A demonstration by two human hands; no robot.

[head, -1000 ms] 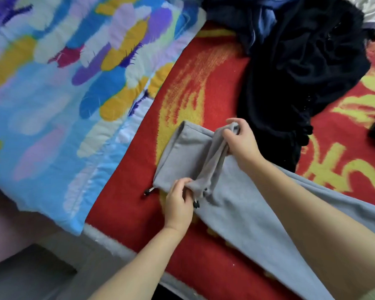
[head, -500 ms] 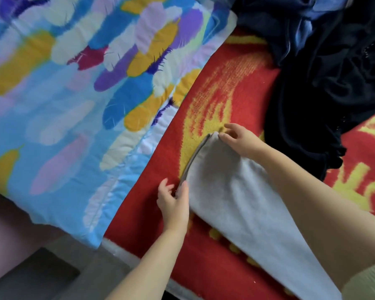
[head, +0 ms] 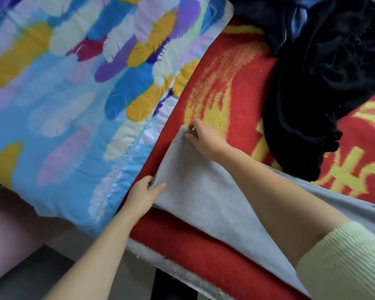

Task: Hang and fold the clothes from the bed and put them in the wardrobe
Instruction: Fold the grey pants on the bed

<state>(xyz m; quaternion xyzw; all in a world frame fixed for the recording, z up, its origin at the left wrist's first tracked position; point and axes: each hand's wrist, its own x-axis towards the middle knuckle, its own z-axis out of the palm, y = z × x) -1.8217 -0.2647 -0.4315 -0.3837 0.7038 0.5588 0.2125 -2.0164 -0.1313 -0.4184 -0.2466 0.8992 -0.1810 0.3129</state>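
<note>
A: Two corners of the grey garment [head: 188,191] lie near the front edge of the red blanket [head: 214,83], which has bare room beyond the garment. Just left of it is the feather quilt [head: 74,105].

B: And the other clothes?

A: A dark pile [head: 323,83] sits at the far right, apart from the grey piece.

B: The hands?

A: The left hand [head: 144,194] pinches the near corner, thumb on top. The right hand [head: 204,139] pinches the far corner with curled fingers.
</note>
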